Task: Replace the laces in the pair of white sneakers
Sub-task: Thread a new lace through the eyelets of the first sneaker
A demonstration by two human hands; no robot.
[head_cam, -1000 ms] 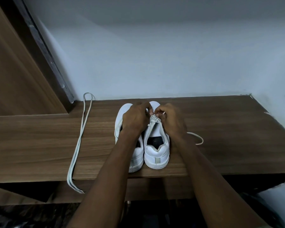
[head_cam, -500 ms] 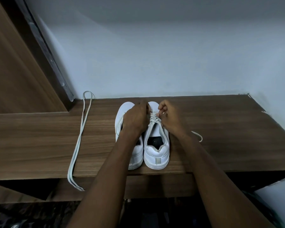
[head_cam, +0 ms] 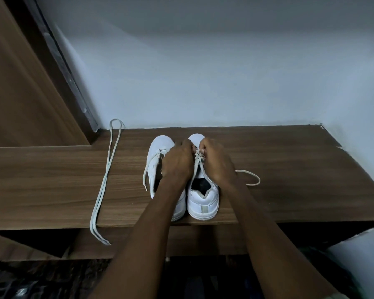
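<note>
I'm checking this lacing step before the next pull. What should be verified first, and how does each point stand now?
1. Right sneaker flat on the shelf: ok.
2. Left hand and right hand both at the lace: ok.
3. Each grip firm on a lace end: cannot tell.
4. Lace tail lying free: ok.
5. Left sneaker laced: not ok.
6. Spare lace within view: ok.

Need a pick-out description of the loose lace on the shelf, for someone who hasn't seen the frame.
Start at the wooden shelf against the pale wall. Two white sneakers stand in its middle, both hands at the right one's laces. The loose lace lies well left of them: doubled, looped near the wall, ends hanging over the front edge, threaded through no shoe.
</note>
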